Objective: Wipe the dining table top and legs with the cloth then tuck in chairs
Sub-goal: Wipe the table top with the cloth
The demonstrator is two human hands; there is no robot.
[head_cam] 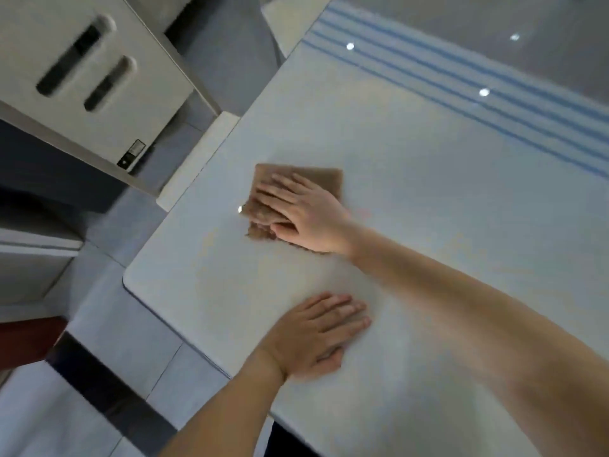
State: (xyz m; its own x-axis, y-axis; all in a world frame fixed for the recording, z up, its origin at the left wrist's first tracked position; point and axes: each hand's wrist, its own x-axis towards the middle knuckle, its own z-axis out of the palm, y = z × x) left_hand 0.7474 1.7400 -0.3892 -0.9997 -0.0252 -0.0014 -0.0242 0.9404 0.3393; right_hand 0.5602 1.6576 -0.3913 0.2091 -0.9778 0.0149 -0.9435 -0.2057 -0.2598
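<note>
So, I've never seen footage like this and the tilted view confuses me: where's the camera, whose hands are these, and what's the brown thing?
No machine here: a person wears one wide-angle camera on the head, looking down at their own hands, hence the tilt. The pale surface is the dining table. The right hand, reaching in from the right, presses flat with straight fingers on a brown cloth lying on the table top. The left hand rests flat on the bare table, nearer the person, holding nothing. So nothing is gripped; the cloth looks pressed, not pinched. Blue stripes run along the table's far side; reflection or runner, I cannot tell. The white furniture beyond is blurred.
</note>
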